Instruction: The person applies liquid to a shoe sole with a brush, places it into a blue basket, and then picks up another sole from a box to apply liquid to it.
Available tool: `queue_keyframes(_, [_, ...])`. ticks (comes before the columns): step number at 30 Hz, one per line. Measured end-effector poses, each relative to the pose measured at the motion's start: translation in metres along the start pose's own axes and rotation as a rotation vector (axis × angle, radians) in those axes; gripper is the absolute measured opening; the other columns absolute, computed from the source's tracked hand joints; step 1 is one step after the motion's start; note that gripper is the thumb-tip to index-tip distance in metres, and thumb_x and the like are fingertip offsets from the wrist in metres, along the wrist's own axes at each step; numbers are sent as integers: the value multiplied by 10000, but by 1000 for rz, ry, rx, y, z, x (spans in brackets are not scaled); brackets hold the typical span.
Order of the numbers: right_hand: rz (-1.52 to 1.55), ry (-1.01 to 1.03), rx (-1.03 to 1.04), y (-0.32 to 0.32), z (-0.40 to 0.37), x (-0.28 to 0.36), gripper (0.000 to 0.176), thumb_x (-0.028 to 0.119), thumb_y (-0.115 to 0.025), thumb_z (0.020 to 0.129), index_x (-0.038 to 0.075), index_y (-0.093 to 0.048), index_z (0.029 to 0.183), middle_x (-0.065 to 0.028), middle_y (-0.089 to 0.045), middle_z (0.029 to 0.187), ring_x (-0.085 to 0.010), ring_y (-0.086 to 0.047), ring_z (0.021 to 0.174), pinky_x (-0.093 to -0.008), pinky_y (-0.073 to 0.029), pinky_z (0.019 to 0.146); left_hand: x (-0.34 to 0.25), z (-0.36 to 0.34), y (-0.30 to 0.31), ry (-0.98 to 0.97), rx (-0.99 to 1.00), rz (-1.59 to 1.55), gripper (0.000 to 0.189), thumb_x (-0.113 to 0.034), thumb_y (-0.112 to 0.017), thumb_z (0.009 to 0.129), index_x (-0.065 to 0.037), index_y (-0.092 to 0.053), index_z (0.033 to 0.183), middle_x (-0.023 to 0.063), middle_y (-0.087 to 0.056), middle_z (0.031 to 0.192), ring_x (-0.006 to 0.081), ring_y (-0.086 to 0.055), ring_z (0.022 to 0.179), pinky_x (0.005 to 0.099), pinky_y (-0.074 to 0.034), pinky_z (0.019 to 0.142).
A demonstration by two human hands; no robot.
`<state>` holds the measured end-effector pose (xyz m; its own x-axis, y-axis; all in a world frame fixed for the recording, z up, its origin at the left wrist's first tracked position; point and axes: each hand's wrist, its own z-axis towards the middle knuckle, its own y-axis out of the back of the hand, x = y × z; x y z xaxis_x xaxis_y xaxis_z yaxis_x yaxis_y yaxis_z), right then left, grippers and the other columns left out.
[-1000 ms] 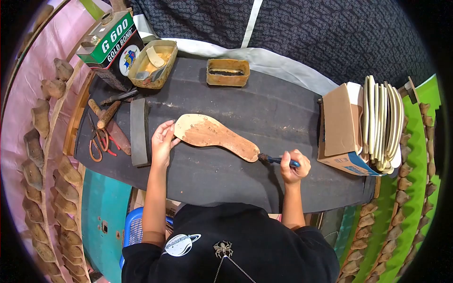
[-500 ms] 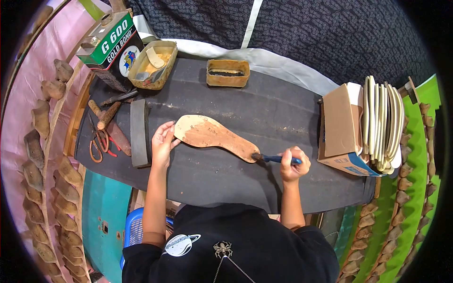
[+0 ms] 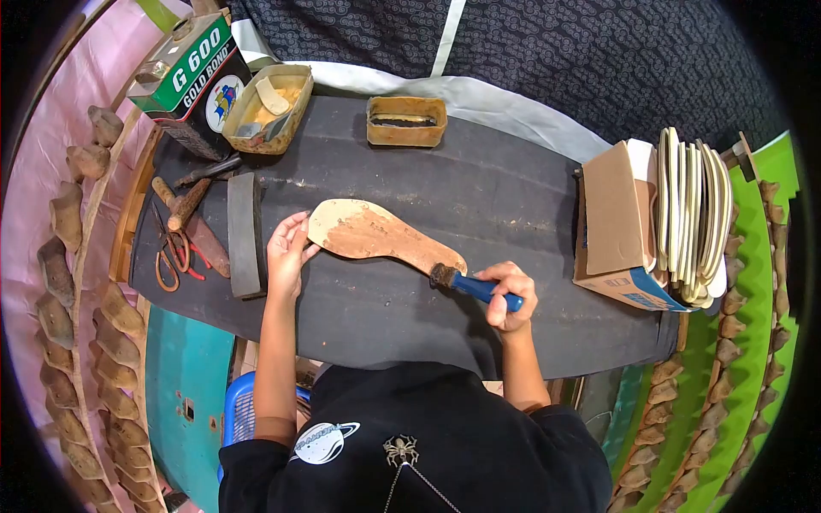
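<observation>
Nearest, the right hand (image 3: 513, 297) has its fingers wrapped round a blue-handled brush (image 3: 474, 287), its bristles against the narrow end of a tan shoe sole (image 3: 376, 232) mid-worktop (image 3: 410, 329). The left hand's (image 3: 286, 254) fingers pinch the sole's broad end. Farther off stand a small tub (image 3: 404, 135), a larger tub (image 3: 295, 121) and a metal can (image 3: 192, 90).

L hand (image 3: 286, 255) holds broad end of sole (image 3: 372, 232); R hand (image 3: 511, 297), curled, nr its narrow end (both forearms (image 3: 276, 350) bare).
</observation>
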<state>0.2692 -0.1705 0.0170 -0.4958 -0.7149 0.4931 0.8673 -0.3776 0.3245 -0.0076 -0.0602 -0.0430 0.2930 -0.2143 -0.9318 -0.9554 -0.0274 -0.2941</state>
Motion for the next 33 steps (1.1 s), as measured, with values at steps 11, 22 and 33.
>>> queue_keyframes(11, [-109, -127, 110, -8, 1, 10, 266, -37, -547, 634, 54, -325, 749, -132, -534, 603, -170, -520, 489, -238, -420, 470, 1, 1, 1, -1, -12, -17, 221, -178, -488, 842, -62, -456, 1027, 10, -561, 945, 78, -527, 831, 239, -424, 708])
queue_keyframes(22, [-24, -120, -86, 18, -10, -7, 169, -33, -496, 617, 39, -362, 692, -83, -469, 493, -156, -477, 403, -236, -372, 381, 1, 1, 1, -12, 0, -39, 223, -168, -504, 832, -56, -459, 1020, 20, -563, 934, 82, -534, 815, 240, -432, 700])
queue_keyframes(33, [157, -191, -178, -7, -14, -10, 184, 44, -496, 685, 54, -328, 760, -133, -502, 592, -141, -474, 505, -240, -399, 493, 0, 0, 1, -3, -16, -20, 218, -179, -504, 833, -65, -465, 1015, 13, -564, 931, 79, -531, 819, 241, -428, 702])
